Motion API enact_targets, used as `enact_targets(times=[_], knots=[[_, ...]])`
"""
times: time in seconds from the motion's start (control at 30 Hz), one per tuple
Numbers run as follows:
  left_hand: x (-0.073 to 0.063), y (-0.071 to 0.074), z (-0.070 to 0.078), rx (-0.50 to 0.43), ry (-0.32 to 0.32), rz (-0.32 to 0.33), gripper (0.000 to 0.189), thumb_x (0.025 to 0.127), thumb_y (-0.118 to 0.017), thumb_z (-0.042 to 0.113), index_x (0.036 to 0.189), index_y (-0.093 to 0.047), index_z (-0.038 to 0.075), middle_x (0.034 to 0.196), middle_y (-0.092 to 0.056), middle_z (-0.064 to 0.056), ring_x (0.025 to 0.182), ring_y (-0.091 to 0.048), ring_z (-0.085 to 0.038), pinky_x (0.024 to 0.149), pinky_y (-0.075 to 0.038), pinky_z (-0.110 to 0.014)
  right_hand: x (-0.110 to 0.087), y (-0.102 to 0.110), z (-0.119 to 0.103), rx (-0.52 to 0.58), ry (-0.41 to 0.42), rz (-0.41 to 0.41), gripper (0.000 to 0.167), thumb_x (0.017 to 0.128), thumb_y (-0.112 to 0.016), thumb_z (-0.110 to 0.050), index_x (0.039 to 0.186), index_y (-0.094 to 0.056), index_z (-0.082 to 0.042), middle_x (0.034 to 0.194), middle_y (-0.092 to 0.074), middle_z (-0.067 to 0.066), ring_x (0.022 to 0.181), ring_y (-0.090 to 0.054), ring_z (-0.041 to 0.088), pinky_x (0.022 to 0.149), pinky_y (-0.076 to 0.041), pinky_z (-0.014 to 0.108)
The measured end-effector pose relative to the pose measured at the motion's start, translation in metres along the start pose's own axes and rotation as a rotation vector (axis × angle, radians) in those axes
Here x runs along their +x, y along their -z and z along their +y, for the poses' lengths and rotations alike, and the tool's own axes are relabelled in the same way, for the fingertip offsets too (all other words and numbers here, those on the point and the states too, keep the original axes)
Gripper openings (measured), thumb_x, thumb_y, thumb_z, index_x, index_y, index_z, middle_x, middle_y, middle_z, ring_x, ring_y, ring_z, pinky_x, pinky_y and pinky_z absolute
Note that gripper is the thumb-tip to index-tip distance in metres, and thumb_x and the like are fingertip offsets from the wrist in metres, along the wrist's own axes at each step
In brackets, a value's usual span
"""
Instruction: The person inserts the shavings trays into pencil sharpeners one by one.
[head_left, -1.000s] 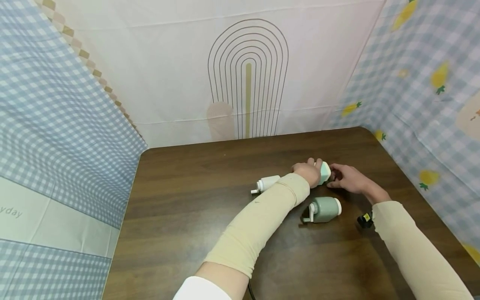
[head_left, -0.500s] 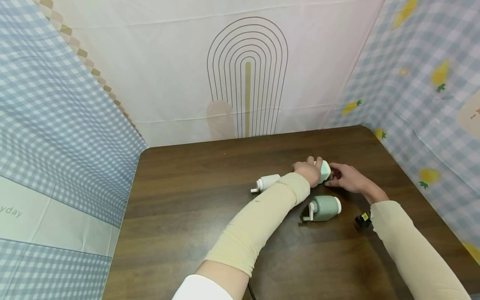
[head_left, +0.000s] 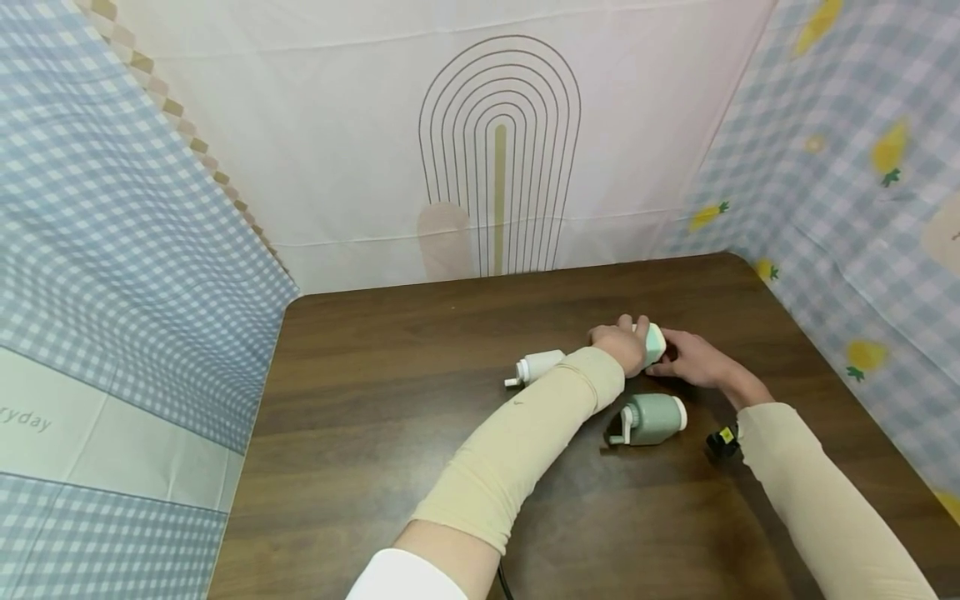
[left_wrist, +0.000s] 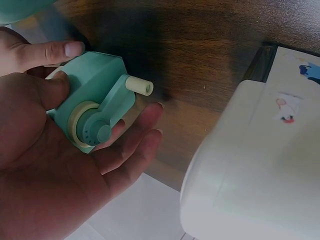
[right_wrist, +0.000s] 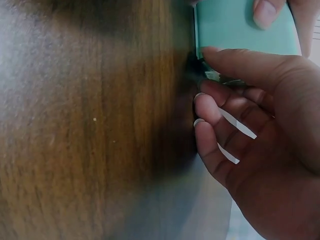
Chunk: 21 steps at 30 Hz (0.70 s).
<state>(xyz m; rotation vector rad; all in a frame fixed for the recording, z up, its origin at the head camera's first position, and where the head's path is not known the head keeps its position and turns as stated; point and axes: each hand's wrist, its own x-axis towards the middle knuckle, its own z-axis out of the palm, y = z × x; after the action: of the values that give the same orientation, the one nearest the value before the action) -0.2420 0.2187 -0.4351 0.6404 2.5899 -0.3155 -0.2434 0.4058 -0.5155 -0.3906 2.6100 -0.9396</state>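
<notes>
Mint sharpener (left_wrist: 95,102) with cream crank (left_wrist: 131,89), cradled in the left hand (left_wrist: 55,165): thumb (left_wrist: 52,87) curled against its top edge, fingers (left_wrist: 135,135) loosely bent beneath it, so a grip around the body. From the head view, same sharpener (head_left: 653,343) seen just past the left hand (head_left: 618,343), low over the table (head_left: 390,417). Right hand (head_left: 693,358) meeting it from the other side: thumb (right_wrist: 245,65) laid along the mint face (right_wrist: 240,27), fingers (right_wrist: 215,130) curled below, tips near the wood; whether those fingers pinch anything, impossible to tell. A fingertip (left_wrist: 57,50) of that hand also resting on the far edge in the left wrist view.

Just behind the left wrist, toward the person, a grey-green sharpener (head_left: 649,419) lying on its side. Off the back of the left hand, a white one (head_left: 536,367), also on its side. Beside the right sleeve, a small black item (head_left: 722,441) with a yellow spot. Around the table, checked cloth walls (head_left: 135,275) and an arch-print panel (head_left: 498,158).
</notes>
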Motion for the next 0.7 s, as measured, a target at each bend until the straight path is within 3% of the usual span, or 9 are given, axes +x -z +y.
enact_targets(times=[0.27, 0.43, 0.6, 0.67, 0.7], knots=[[0.007, 0.000, -0.006, -0.013, -0.014, -0.007, 0.075, 0.112, -0.039, 0.049, 0.170, 0.006, 0.035, 0.167, -0.025, 0.011, 0.129, -0.052, -0.005, 0.098, -0.049, -0.037, 0.002, -0.003, 0.002, 0.044, 0.047, -0.057, 0.048, 0.103, -0.072, -0.014, 0.142, -0.047, -0.003, 0.093, -0.057, 0.009, 0.077, -0.052, 0.024, 0.067, -0.046, 0.037], [0.003, -0.001, -0.013, -0.089, -0.040, 0.018, 0.084, 0.109, -0.043, 0.060, 0.170, 0.009, 0.036, 0.171, -0.024, 0.012, 0.137, -0.053, -0.011, 0.109, -0.046, -0.039, 0.001, 0.001, -0.003, 0.044, 0.026, -0.101, 0.048, 0.105, -0.063, -0.004, 0.146, -0.041, 0.003, 0.103, -0.059, 0.013, 0.085, -0.056, 0.028, 0.072, -0.048, 0.040], [-0.007, 0.022, -0.035, -0.208, -0.081, -0.066, 0.090, 0.104, -0.040, 0.071, 0.167, 0.017, 0.039, 0.176, -0.008, 0.013, 0.154, -0.034, -0.011, 0.115, -0.041, -0.031, -0.001, 0.019, -0.019, -0.088, -0.009, -0.099, 0.062, 0.106, -0.060, -0.006, 0.156, -0.029, 0.013, 0.126, -0.061, 0.028, 0.111, -0.063, 0.045, 0.088, -0.055, 0.055], [-0.012, 0.037, -0.044, -0.233, -0.125, -0.106, 0.092, 0.102, -0.038, 0.074, 0.166, 0.020, 0.040, 0.177, -0.003, 0.014, 0.159, -0.024, -0.010, 0.119, -0.036, -0.030, -0.006, 0.029, -0.026, -0.156, -0.017, -0.074, 0.071, 0.106, -0.062, -0.010, 0.159, -0.023, 0.015, 0.131, -0.061, 0.031, 0.118, -0.062, 0.048, 0.091, -0.054, 0.059], [-0.014, 0.041, -0.049, -0.246, -0.153, -0.092, 0.092, 0.101, -0.037, 0.075, 0.166, 0.018, 0.040, 0.177, -0.004, 0.013, 0.159, -0.022, -0.011, 0.121, -0.033, -0.031, -0.008, 0.034, -0.030, -0.186, -0.021, -0.057, 0.072, 0.106, -0.064, -0.013, 0.159, -0.024, 0.015, 0.132, -0.060, 0.033, 0.119, -0.061, 0.050, 0.091, -0.054, 0.061]])
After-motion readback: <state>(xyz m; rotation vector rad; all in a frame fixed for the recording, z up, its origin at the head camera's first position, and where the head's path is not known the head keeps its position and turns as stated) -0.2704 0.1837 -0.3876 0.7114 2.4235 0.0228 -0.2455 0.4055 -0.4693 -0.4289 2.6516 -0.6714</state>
